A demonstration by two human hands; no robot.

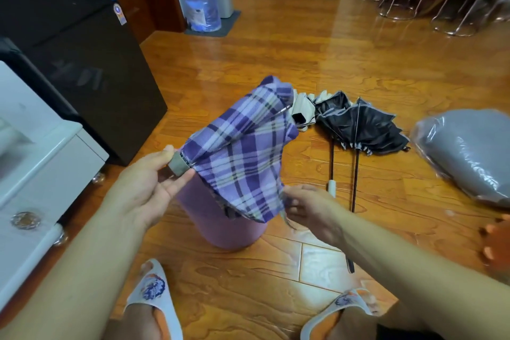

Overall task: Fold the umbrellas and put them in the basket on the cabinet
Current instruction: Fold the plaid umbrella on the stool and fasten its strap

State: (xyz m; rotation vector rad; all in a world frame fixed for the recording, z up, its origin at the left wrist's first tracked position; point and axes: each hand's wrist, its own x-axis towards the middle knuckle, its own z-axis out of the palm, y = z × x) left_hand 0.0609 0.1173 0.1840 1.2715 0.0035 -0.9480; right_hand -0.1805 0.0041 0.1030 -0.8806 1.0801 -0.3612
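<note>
The left hand (pixel 150 183) pinches the grey, blocky end (pixel 178 164) of a collapsed purple plaid fabric umbrella (pixel 242 152), thumb on top and fingers below it. The right hand (pixel 306 208) is at the canopy's lower edge, its fingers curled into the loose cloth there and gripping a fold of it. Between the two hands the plaid umbrella slants up and away, its far end bunched into a peak, the fabric slack and unwrapped.

Directly beneath it stands a round lilac plastic bucket (pixel 220 221) on the glossy orange-brown wooden floor (pixel 276 50); the canopy hangs over its mouth, so I cannot tell whether it touches the rim. Just behind the plaid cloth lies a cream-coloured folded umbrella (pixel 302 106), partly hidden, and beside that a black umbrella with a pale trimmed edge (pixel 361 125), half collapsed on the floor, with thin dark shafts (pixel 356 174) running back toward the person. A second dark shaft next to it ends in a white handle (pixel 332 186).

To the right sits a grey bundle wrapped in clear plastic (pixel 469 152). At the left stands a white cabinet on small glass-like feet (pixel 41 168), and behind it a tall black refrigerator (pixel 82 50). Farther back a large blue water bottle (pixel 201 0) rests by the doorway. Near the bottom, the person's feet in white and orange slippers (pixel 154 292) are planted on the floor.
</note>
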